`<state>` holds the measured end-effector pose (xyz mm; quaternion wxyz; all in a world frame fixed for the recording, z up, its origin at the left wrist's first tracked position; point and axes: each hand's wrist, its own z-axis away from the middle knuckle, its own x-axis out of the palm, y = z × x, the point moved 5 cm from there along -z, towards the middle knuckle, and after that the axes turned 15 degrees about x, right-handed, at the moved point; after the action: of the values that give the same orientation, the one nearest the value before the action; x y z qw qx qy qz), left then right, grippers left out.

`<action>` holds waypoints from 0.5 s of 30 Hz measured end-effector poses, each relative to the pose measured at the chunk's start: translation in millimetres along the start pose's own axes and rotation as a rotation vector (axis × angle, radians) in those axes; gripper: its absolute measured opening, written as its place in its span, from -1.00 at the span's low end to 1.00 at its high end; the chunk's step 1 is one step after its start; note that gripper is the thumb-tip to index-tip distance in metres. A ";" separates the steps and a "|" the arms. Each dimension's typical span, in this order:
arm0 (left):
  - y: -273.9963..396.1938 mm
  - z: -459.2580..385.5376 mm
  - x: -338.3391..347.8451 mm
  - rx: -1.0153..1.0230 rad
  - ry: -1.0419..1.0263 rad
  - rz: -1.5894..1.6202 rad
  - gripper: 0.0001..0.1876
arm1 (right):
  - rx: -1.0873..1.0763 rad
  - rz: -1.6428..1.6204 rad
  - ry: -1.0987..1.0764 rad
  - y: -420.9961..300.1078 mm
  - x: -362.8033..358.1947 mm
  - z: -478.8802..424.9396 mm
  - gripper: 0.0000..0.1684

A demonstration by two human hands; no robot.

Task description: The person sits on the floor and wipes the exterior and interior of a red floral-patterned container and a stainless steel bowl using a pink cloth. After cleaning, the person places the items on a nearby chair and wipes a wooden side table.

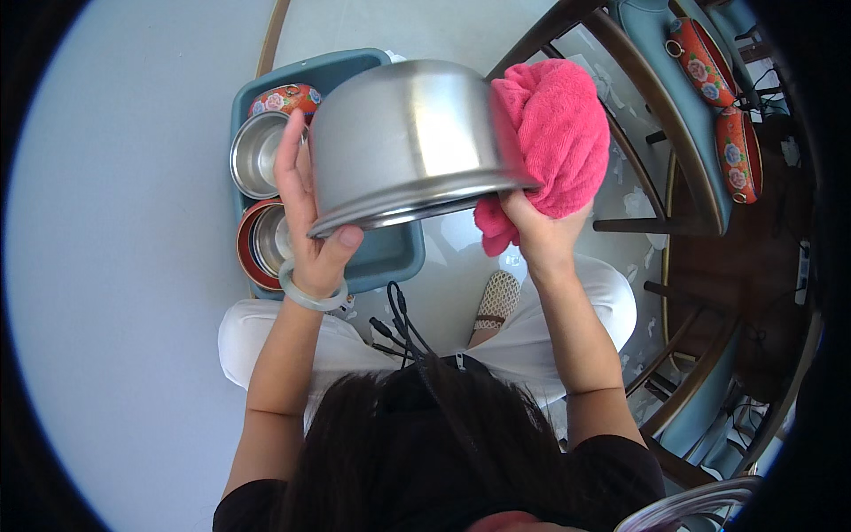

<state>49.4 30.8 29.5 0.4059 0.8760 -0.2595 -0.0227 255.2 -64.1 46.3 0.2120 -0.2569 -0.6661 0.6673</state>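
A stainless steel pot is held up, tilted, between my two hands, its rim towards me and its outer wall in view. My left hand, with a pale bangle at the wrist, grips the rim and left side, thumb at the rim's edge. On the other side my right hand holds a bunched pink cloth against the pot, thumb near the rim. Behind the pot lies a blue-grey plastic basin, holding a steel bowl, an orange floral container and a red-rimmed container with steel inside.
Wooden chairs with blue-grey seats stand at the right, one bearing two orange floral containers. Black cables hang between my knees. White scraps lie on the floor. A pale wall or panel fills the left.
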 end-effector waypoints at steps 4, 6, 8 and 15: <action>4.0 -12.1 2.5 -0.039 -0.168 -0.102 0.00 | -0.414 0.340 0.093 -10.4 -6.7 2.0 -0.10; 2.4 -11.0 -0.2 -0.061 -0.245 -0.183 0.00 | -0.508 0.408 0.089 -15.2 -3.2 6.4 0.00; 0.8 -7.2 -0.9 -0.028 -0.217 -0.220 -0.02 | -0.522 0.389 0.102 -14.9 -1.7 8.9 -0.03; 1.7 -6.7 1.9 0.054 -0.423 -0.451 -0.12 | -0.662 0.429 0.018 -19.0 12.3 11.3 -0.10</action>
<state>52.0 33.6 35.5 0.3040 0.8979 -0.1379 -0.2871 237.5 -64.8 64.4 -0.0208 -0.4505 -0.7747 0.4432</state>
